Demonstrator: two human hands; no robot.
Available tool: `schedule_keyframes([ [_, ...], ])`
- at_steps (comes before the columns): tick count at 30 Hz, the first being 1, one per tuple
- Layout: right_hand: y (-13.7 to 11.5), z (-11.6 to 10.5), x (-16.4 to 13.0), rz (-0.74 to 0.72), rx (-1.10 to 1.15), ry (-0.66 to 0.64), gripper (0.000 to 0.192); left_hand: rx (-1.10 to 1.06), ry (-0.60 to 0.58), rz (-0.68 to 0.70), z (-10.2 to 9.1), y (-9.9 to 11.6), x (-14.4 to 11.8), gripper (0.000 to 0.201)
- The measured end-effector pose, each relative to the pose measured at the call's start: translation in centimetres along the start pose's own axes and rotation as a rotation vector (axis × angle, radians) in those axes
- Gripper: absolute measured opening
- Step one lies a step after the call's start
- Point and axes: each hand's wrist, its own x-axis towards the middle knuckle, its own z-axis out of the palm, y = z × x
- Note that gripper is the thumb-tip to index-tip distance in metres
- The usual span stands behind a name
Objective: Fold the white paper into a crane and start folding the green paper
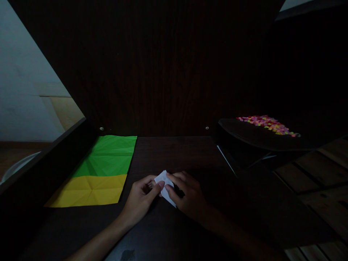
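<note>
Closest to the camera, two bare forearms [106, 237], angled in toward a small white paper [167, 195], with dark tabletop [146, 235] below it. Gripped from its left side by the left hand [140, 197], with the thumb pressed on the top face and fingers tucked round behind, probably to stop the layers sliding apart. Met from its right side by the right hand [191, 197], curled in, with thumb and forefinger tips against that edge, maybe for steadying. Can't tell if actually pinching, given the rest of those fingers being out of sight. Held at a slant, likely just to suit both thumbs.

Left of the white paper, a creased yellow sheet [95, 190]. Left of it and a bit past, a green sheet [108, 156], also creased. Laid out flat, probably parked there to stay out from under the hands, imo.

Past the white paper and well to its right, a heap of tiny bright pieces [265, 123] on a dark round-edged surface [252, 139]. Maybe put there to avoid getting knocked. Straight beyond the paper, a tall dark panel [163, 72], then a pale wall [21, 65] far off to its left.
</note>
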Motion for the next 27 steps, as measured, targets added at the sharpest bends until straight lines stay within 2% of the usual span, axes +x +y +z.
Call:
schedule_keyframes([
  [8, 0.2, -0.1, 0.3, 0.009, 0.047, -0.017, 0.03, 0.001, -0.031, 0.002, -0.1, -0.1, -0.1, 0.024],
  [15, 0.2, 0.3, -0.4, -0.026, -0.048, -0.001, 0.029, 0.06, -0.036, 0.013, 0.1, -1.0, -0.2, 0.023],
  [27, -0.8, 0.3, -0.5, -0.048, -0.158, -0.033, 0.025, 0.106, -0.015, 0.012, 0.2, -0.8, -0.2, 0.02],
])
